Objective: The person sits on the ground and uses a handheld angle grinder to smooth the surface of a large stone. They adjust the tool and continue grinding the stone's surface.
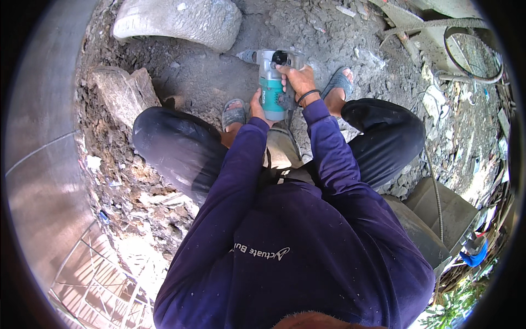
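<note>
A teal and silver power tool (272, 90), by its shape a rotary hammer, is between my feet with its dusty nose pointing left. My right hand (300, 80) is closed on the handle side of the tool, with a finger near its round black knob (280, 57). At the near end of the teal housing, my left hand (257, 106) wraps the left side; its fingers are partly hidden. Past the tool's nose lies a large grey rounded block (181, 23), a little apart from it. Whether a bit sits in the nose cannot be made out.
A broken pale rock (121, 94) lies left of my knee, by a smooth grey wall (44, 126). A wire frame (98, 282) stands lower left. At right are a hoop (474, 77), a grey box-like piece (441, 211) and a cable (434, 186). Rubble covers the ground.
</note>
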`<state>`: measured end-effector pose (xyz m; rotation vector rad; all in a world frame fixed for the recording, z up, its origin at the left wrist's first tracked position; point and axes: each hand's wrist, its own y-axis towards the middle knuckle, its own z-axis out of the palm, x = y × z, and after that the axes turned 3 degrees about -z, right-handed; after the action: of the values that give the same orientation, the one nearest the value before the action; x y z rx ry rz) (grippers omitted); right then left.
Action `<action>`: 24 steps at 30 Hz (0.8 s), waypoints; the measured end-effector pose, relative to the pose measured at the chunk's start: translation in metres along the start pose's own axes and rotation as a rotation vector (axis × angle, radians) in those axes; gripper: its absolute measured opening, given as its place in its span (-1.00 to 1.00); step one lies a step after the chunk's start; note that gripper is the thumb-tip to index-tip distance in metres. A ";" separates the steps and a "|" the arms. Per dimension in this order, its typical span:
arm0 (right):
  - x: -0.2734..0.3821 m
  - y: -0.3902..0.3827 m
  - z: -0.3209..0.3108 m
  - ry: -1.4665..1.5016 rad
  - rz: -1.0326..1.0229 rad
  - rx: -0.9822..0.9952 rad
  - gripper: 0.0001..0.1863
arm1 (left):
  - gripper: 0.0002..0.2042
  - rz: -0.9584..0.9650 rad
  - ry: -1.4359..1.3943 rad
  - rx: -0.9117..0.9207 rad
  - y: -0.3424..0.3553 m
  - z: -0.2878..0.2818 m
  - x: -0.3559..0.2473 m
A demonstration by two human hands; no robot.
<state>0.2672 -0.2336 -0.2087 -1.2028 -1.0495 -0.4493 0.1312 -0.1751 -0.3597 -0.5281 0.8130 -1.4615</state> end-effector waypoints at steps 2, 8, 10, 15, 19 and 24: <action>0.012 -0.007 0.005 -0.032 -0.073 0.015 -0.85 | -0.47 0.037 0.010 -0.017 -0.011 0.015 -0.002; 0.033 0.004 0.020 -0.040 -0.168 0.010 -0.79 | -0.46 0.036 -0.004 0.006 -0.031 0.047 -0.027; 0.029 0.037 0.022 -0.082 -0.063 -0.027 -0.79 | -0.40 -0.004 0.043 -0.120 -0.023 0.052 -0.033; 0.010 0.097 0.011 0.050 0.098 -0.105 -0.78 | -0.34 0.085 -0.011 -0.182 0.014 0.043 -0.031; 0.013 0.096 0.010 -0.002 0.090 -0.106 -0.79 | -0.38 0.136 -0.166 -0.100 0.028 0.041 -0.013; -0.002 0.102 0.017 0.090 0.104 -0.180 -0.79 | -0.32 0.233 -0.287 -0.180 0.026 0.047 -0.021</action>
<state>0.3379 -0.1828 -0.2650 -1.3774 -0.8787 -0.5203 0.1854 -0.1606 -0.3458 -0.7348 0.7520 -1.0751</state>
